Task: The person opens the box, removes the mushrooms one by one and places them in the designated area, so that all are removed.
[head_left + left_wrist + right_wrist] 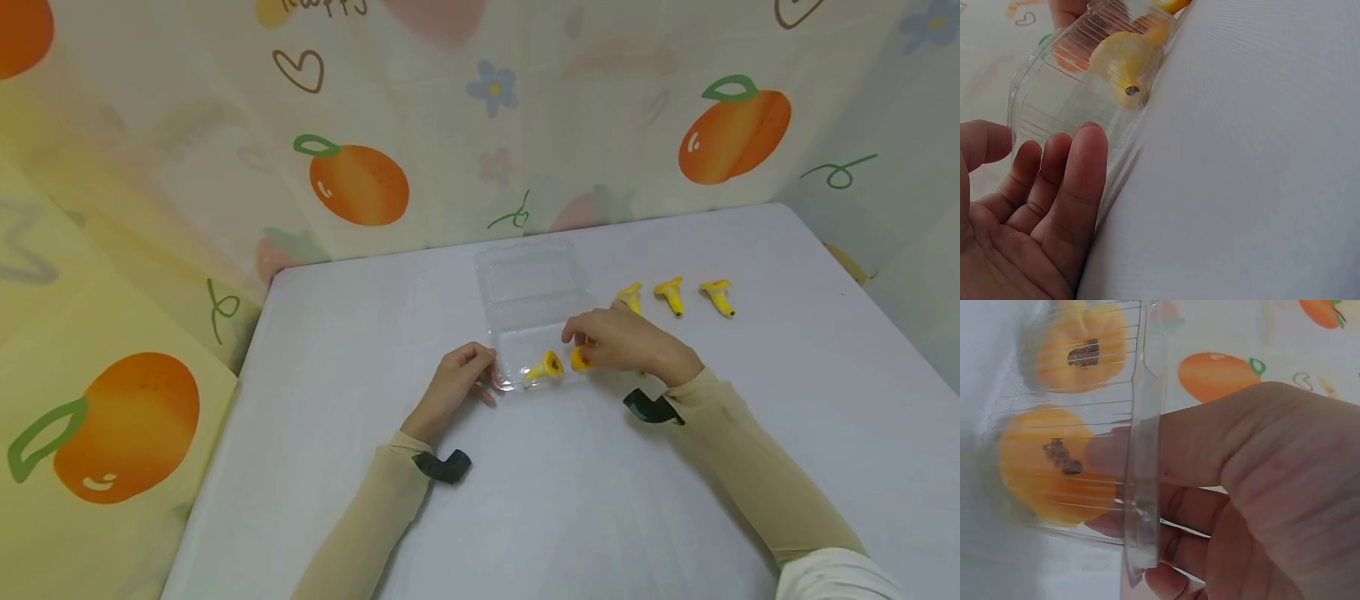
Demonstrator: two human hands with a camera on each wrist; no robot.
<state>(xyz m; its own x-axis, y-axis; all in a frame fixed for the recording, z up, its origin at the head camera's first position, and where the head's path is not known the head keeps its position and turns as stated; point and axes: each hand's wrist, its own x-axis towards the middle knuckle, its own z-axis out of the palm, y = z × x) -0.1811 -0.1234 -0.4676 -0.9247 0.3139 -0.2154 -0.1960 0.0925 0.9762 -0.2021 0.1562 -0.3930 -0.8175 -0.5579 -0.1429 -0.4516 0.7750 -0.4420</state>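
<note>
A clear plastic clamshell box (536,312) lies opened on the table, its lid folded back. At its left end my left hand (457,379) grips the rim; in the left wrist view that hand's fingers (1085,169) curl beside the clear wall. One yellow funnel-shaped mushroom (543,367) lies on its side in the tray. My right hand (626,342) reaches over the right end of the tray and pinches a second yellow mushroom (1054,465) inside it, between thumb and finger. Both show dark-centred caps through the plastic in the right wrist view.
Behind the right hand, a row of three yellow mushrooms includes one partly hidden (630,296), a middle one (670,296) and a right one (720,297). They lie on the white table (337,350). A fruit-printed curtain (450,167) hangs along the back edge.
</note>
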